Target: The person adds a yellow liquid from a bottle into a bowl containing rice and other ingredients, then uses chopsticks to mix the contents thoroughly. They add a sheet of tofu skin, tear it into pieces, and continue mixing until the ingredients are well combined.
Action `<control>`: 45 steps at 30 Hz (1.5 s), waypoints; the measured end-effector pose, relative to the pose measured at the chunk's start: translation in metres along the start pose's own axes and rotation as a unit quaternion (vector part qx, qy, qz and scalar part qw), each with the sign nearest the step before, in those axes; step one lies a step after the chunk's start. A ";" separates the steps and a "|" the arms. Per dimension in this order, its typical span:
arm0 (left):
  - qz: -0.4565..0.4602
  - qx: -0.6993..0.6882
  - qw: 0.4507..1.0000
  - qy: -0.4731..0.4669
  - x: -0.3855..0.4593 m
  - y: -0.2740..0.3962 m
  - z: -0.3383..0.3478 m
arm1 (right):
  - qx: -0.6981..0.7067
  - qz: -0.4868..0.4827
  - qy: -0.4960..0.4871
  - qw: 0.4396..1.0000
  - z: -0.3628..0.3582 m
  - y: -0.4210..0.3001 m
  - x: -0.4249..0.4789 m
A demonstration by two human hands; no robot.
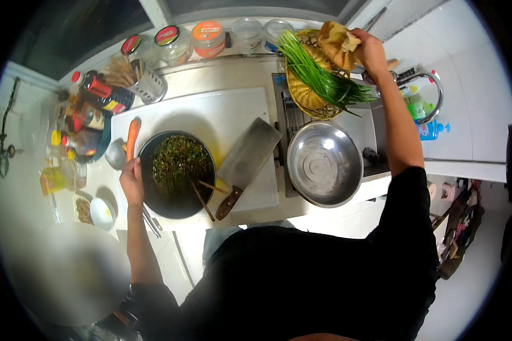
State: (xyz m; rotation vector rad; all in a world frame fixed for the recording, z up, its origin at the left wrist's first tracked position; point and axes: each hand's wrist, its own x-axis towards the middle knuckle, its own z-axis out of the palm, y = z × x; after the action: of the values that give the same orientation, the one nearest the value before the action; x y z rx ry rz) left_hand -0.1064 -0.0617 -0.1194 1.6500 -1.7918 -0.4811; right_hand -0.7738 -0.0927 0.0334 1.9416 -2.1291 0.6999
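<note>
My left hand [132, 181] is closed around the lower end of an orange carrot [133, 134], close against the rim of a dark round pot [153, 204]. Inside the pot lies a finely chopped green and dark mixture [181, 160], with a pair of wooden chopsticks [202, 200] leaning out over the edge. Up at the right, my right hand [371, 53] grips a crumpled brown bag [337, 44]; its contents are hidden. Below the bag, long green chives or scallions [320, 76] lie across a yellow woven basket [307, 96].
A cleaver [251, 149] lies on the white cutting board [239, 102], beside the pot. A steel basin [324, 164] sits near the sink faucet [439, 93]. Sauce bottles [98, 91], a utensil holder [149, 85] and jars [209, 38] line the back and left. A small white bowl [102, 213] stands left.
</note>
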 end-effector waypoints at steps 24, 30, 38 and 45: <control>0.191 -0.338 0.916 -0.102 -0.046 0.115 -0.125 | 0.443 -0.163 -0.226 0.852 -0.027 -0.442 -0.152; 0.097 -0.307 0.939 -0.118 -0.057 0.104 -0.114 | 0.529 -0.041 -0.212 0.821 -0.003 -0.463 -0.175; -0.002 -0.341 0.936 -0.081 -0.064 0.113 -0.098 | 0.512 0.049 -0.141 0.846 -0.014 -0.465 -0.185; -0.038 -0.365 0.925 -0.097 -0.066 0.113 -0.084 | 0.369 0.036 -0.117 0.922 0.006 -0.455 -0.203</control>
State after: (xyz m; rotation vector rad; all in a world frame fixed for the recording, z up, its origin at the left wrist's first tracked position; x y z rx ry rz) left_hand -0.1340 0.0322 0.0014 1.1633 -1.4123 -1.2140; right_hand -0.3024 0.0678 0.0413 2.3946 -2.2855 1.5359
